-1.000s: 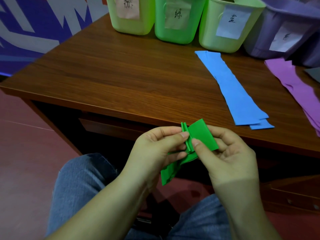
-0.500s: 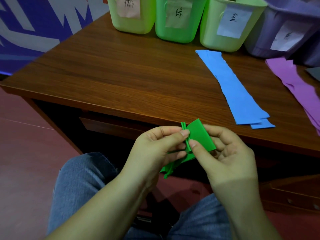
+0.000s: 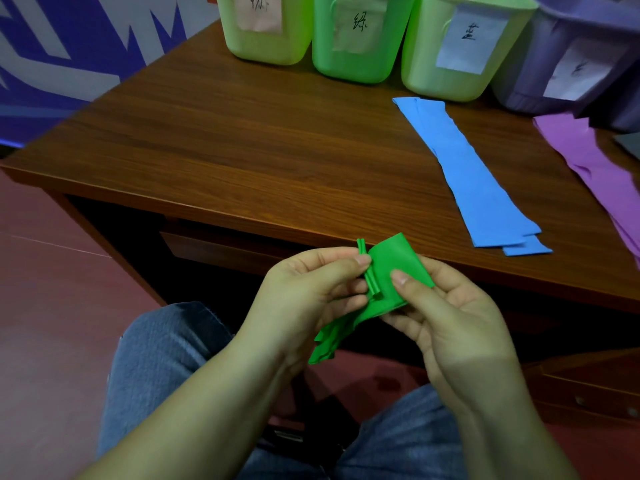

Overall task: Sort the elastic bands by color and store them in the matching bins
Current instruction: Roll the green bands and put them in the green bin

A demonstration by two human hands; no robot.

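Compared with 0.5 s ago, the right hand [image 3: 446,317] now has its thumb further right on the green band [image 3: 391,268], so more of the folded face shows. The left hand [image 3: 308,292] pinches the rolled edge of the band with thumb and fingers. The band is held in front of the table [image 3: 242,161] edge, above the lap, and its loose tail hangs down. The blue band [image 3: 474,178] lies near the front edge, the purple band [image 3: 595,168] probably passes the right border. The 4 bins [image 3: 353,60] stand at the back, with wide bare wood left of the blue band.
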